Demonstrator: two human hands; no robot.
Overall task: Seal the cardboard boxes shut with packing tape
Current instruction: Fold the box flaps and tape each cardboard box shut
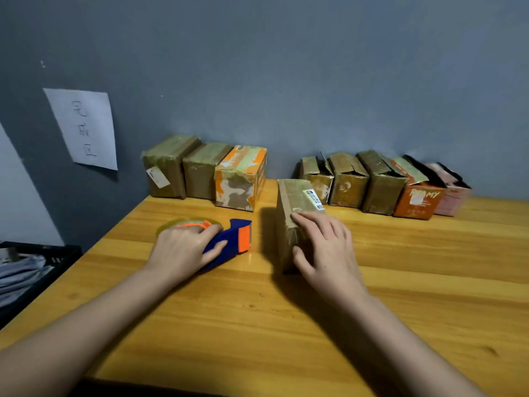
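While left hand (183,247) grips tape dispenser (229,243), right hand (323,245) lies open-fingered on box (297,202), just beside.

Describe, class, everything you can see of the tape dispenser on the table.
The tape dispenser has a dark blue body with orange parts at its front end and on the hub. It looks like plastic. A roll of clear, yellowish tape sits at its rear. It lies on the wooden table, left of a brown box. The left hand grips it from above, fingers curled round the body.
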